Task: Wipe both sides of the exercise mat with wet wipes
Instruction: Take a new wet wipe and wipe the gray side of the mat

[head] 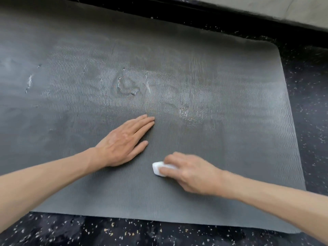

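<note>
A grey mat [204, 71] with a fine wavy ribbing is lying flat on a black floor [71, 231] flecked with pale chips, and it is filling most of the view; its near edge is running along the bottom and its rounded far-right corner is showing at the upper right. The left hand [124, 142] is resting palm down on the mat, a little left of the middle, with the fingers straight and close together and the thumb spread out to the side, so it is lying flat and gripping nothing. The right hand [191, 173] is sitting just beside it, nearer the front edge, with its fingers curled over a small folded white wipe [157, 168] and pressing it onto the mat; only the left end of the wipe is sticking out past the fingertips. Both bare forearms are reaching in from the lower corners. Beyond the hands, the mat is showing a paler sheen, a ring-shaped scuff [126, 86] and a few whitish scratches [29, 82] toward the left. A light grey ledge [266, 9] is running along the top right, past the strip of floor.
</note>
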The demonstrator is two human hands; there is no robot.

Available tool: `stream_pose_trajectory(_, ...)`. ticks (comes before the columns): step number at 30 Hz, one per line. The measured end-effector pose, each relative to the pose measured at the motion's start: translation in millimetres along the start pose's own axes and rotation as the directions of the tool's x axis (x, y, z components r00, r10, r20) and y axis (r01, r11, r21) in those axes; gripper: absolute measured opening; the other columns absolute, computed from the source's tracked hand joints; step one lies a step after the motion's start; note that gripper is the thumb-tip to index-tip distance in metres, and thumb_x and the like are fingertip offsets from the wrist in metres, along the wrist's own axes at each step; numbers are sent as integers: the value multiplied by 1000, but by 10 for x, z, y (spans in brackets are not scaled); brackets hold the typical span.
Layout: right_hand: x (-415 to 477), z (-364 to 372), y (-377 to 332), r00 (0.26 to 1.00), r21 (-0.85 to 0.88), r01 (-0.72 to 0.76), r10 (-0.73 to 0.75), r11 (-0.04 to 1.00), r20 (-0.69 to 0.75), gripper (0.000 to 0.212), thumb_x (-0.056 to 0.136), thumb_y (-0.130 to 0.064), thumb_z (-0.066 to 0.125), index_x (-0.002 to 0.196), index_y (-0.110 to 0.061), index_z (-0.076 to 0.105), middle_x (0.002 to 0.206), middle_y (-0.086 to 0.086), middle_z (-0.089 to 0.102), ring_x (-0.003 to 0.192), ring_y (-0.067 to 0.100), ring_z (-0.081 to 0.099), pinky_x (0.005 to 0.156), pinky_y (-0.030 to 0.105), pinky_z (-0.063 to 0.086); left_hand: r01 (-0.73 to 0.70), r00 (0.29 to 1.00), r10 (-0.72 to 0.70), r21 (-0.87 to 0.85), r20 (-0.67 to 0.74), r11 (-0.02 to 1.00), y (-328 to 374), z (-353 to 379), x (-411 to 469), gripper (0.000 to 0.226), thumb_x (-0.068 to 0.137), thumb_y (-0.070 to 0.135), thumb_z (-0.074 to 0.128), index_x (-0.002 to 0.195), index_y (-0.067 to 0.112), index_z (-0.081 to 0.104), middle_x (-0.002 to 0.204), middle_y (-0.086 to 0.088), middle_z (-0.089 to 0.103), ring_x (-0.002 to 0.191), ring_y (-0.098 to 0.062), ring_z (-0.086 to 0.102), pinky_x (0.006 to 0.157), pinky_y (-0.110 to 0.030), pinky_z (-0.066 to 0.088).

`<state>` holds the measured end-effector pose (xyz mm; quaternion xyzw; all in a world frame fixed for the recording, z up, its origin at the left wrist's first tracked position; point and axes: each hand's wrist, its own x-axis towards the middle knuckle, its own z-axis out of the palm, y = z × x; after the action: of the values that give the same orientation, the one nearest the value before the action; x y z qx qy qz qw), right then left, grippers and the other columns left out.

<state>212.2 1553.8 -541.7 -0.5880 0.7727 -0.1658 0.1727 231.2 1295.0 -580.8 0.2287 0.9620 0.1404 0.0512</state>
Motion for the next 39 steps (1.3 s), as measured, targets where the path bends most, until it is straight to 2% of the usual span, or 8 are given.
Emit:
stream_pose_trajectory(5,213,19,148,940,-18,-249,237,968,-244,26,86,-3,54,110,-8,62,93,13,56,76,29,49,61,41,49,8,1000,-8,19,-9,1000,0,27,37,62,99,39,34,149,2,33,157,-9,31,148,-22,23,122,-33,14)
stream_pose_trajectory(11,-18,201,-327,999,17,-32,33,999,-19,31,85,-1,52,113,-9,62,93,8,53,75,19,42,54,32,42,13,1000,-13,16,-29,1000,17,27,37,62,99,39,34,148,2,34,156,-9,32,146,-22,25,122,-30,12)
stream_pose_trajectory(16,83,137,-162,934,23,-290,289,957,-209,28,90,-8,47,114,-11,59,95,10,55,78,23,45,59,36,46,30,999,-30,15,-46,999,24,9,36,62,98,39,34,148,3,36,155,-10,34,145,-23,27,121,-31,14)
stream_pose_trajectory(21,-231,325,-656,998,96,-55,57,994,-21,31,82,0,62,111,-11,63,94,6,53,74,17,39,58,27,35,19,999,-18,33,-30,999,14,27,40,62,98,39,35,147,2,36,154,-11,35,145,-24,28,120,-35,18)
stream_pose_trajectory(26,-104,260,-431,940,80,-294,303,953,-158,26,86,-4,51,107,-15,63,93,6,55,73,19,42,54,34,43,16,1000,-15,54,-11,998,16,15,55,62,98,40,32,147,1,35,154,-11,34,144,-24,28,119,-35,18)
stream_pose_trajectory(32,-285,345,-741,994,110,-110,112,988,-11,39,75,-1,66,109,-18,58,96,4,52,74,17,43,51,28,42,18,1000,-17,98,-6,995,23,25,47,62,98,39,31,146,1,35,153,-12,34,144,-25,29,117,-37,21)
stream_pose_trajectory(37,-86,159,-282,900,80,-377,385,923,-205,28,87,-8,43,105,-14,63,91,8,54,73,23,47,53,35,46,19,1000,-19,97,-2,995,48,3,40,61,98,38,31,146,1,35,153,-12,35,143,-24,28,116,-36,20)
stream_pose_trajectory(39,-113,212,-370,918,53,-342,345,938,-197,27,87,-6,44,107,-13,60,94,9,54,74,22,45,54,36,45,21,1000,-21,91,-1,996,76,-13,27,61,99,36,31,147,-1,34,153,-14,34,143,-25,29,116,-35,20)
